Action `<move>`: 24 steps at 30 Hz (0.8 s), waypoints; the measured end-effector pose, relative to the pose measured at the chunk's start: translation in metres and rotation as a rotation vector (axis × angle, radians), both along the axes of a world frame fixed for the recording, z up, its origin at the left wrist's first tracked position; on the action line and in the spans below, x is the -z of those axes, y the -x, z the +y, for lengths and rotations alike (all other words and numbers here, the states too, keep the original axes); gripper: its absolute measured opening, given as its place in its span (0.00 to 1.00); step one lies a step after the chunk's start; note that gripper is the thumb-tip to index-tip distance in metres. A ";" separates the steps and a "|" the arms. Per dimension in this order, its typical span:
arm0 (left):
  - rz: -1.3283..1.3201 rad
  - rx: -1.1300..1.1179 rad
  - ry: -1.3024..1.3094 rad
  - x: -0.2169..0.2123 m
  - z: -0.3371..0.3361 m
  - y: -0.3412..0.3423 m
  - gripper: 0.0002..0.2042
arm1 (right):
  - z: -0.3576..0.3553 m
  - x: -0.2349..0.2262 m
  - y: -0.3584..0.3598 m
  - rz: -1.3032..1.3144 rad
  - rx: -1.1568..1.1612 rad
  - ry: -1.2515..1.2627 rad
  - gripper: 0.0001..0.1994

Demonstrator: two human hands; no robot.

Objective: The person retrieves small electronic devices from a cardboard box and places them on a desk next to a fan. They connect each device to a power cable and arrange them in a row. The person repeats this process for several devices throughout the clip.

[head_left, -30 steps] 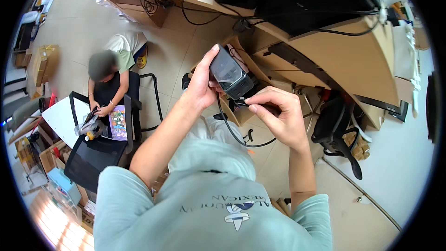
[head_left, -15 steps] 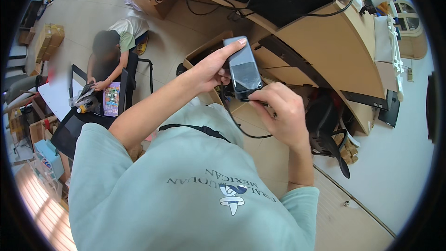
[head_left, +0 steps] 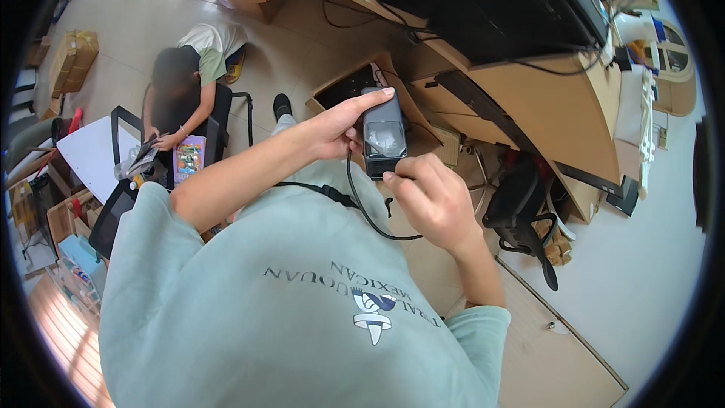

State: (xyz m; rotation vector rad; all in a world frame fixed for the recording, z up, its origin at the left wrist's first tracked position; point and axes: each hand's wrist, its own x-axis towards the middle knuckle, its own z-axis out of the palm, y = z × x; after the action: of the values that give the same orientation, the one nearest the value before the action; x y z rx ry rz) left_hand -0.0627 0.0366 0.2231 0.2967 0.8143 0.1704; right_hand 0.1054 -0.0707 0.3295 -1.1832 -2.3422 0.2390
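Observation:
A dark grey power bank (head_left: 385, 132) with a glossy black lower section is held in front of my body. My left hand (head_left: 341, 127) grips its upper part, thumb lying along the top edge. At the lower end of the power bank, my right hand (head_left: 432, 200) is closed, its thumb and forefinger pinched against that end. A black cable (head_left: 368, 215) loops down from beside my left hand and runs to my right hand. The cable's tip is hidden by my right fingers, so I cannot tell whether it sits in the power bank.
A co-worker (head_left: 181, 91) sits at the left, handling something dark by a black chair. An open cardboard box (head_left: 423, 117) lies beyond my hands. The wooden desk (head_left: 540, 94) carries a black monitor (head_left: 491, 7) and loose cables. A black office chair (head_left: 521, 211) stands at right.
My hands and the power bank have come slightly lower and closer to my body. The power bank is now more upright. My view has shifted, showing more of the cardboard box.

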 end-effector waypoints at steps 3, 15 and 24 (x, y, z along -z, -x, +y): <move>-0.101 -0.026 0.136 0.002 0.040 0.036 0.20 | 0.041 0.004 0.032 -0.108 -0.141 -0.224 0.06; -0.037 0.034 -0.059 0.000 0.180 0.159 0.23 | 0.210 0.018 0.140 -0.032 -0.462 -0.316 0.08; 0.092 -0.085 -0.084 0.009 0.217 0.174 0.29 | 0.270 0.037 0.152 -0.015 -0.510 -0.334 0.10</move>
State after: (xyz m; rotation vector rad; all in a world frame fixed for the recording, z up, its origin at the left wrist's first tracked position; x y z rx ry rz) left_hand -0.2368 0.2539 0.2146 0.3510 0.9133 0.2728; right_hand -0.0468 0.1993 0.2921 -0.4234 -2.5343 0.0052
